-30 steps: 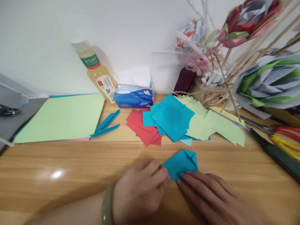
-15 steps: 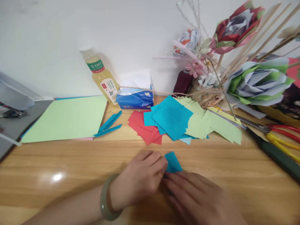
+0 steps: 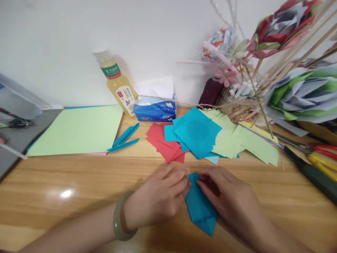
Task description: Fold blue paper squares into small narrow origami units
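Note:
A partly folded piece of blue paper (image 3: 199, 203) lies on the wooden table, its narrow end pointing away from me and a folded corner nearest me. My left hand (image 3: 160, 191), a green bangle (image 3: 121, 216) at its wrist, has its fingers curled against the paper's upper left edge. On the other side, my right hand (image 3: 234, 196) pinches the top right edge between thumb and fingers. Just beyond the hands lies a stack of blue paper squares (image 3: 198, 131), overlapping red squares (image 3: 167, 144) and light green squares (image 3: 226, 137).
Folded blue strips (image 3: 123, 137) lie beside large green sheets (image 3: 76, 130). Against the wall stand a drink bottle (image 3: 119, 88) and a tissue pack (image 3: 155, 110). At right are paper flowers (image 3: 297, 91), a dark-handled knife (image 3: 310, 172) and scissors (image 3: 319, 161).
The folded blue paper has been turned so its folded corner now faces me. My right hand has moved up from the lower edge to the paper's top right edge.

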`<state>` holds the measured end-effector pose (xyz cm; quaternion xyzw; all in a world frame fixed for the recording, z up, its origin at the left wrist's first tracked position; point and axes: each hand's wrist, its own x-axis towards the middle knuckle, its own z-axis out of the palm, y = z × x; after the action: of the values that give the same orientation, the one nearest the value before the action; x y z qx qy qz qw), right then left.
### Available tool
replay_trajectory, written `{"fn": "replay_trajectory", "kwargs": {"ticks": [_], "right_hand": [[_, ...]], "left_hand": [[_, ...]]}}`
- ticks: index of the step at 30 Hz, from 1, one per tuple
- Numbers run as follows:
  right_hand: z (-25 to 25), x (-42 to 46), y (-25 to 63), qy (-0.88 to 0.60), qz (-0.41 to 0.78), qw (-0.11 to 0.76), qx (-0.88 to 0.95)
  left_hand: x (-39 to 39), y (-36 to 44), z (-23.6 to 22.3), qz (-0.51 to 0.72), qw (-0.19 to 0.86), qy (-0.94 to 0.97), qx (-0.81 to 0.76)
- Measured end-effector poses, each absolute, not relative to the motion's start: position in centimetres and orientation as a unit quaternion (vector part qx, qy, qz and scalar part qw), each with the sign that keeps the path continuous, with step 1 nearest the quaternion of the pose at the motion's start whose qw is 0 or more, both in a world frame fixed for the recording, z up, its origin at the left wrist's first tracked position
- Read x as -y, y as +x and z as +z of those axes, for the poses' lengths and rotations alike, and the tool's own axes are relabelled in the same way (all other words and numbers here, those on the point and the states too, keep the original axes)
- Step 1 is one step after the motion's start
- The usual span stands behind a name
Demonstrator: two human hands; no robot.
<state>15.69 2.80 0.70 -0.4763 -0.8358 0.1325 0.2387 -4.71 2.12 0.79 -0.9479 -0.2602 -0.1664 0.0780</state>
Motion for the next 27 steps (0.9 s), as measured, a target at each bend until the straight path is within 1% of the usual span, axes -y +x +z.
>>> {"fn": "replay_trajectory", "kwargs": {"ticks": [5,10,13,15,18,21,25,27], "right_hand": [[0.3,-3.0,15.8,-0.506,0.251,0.262,0.782],[0.4,-3.3,15.7,-0.474,0.464,0.306,0.683],[0.3,-3.6,15.5,-0.477,0.502,0.302,0.656],[0.1,-3.9,15.4,-0.486,0.483,0.283,0.671],[0.0,-4.1,15.3,-0.491,0.416,0.257,0.721],[0.2,-4.1,15.4,-0.482,0.319,0.245,0.778],[0.3,-3.5,15.5,-0.467,0.168,0.251,0.831],[0.3,-3.3,15.5,-0.460,0.131,0.254,0.841]], "left_hand": [[-2.2,-4.8,0.8,-0.155,0.085,-0.951,0.253],[-2.2,-4.7,0.9,-0.163,0.096,-0.949,0.251],[-2.2,-4.7,0.8,-0.180,0.080,-0.945,0.261],[-2.2,-4.7,0.8,-0.190,0.072,-0.943,0.264],[-2.2,-4.8,0.9,-0.192,0.081,-0.944,0.255],[-2.3,-4.9,1.1,-0.186,0.086,-0.946,0.249],[-2.4,-4.9,1.1,-0.193,0.074,-0.944,0.256],[-2.4,-4.9,1.1,-0.201,0.064,-0.942,0.262]]}}
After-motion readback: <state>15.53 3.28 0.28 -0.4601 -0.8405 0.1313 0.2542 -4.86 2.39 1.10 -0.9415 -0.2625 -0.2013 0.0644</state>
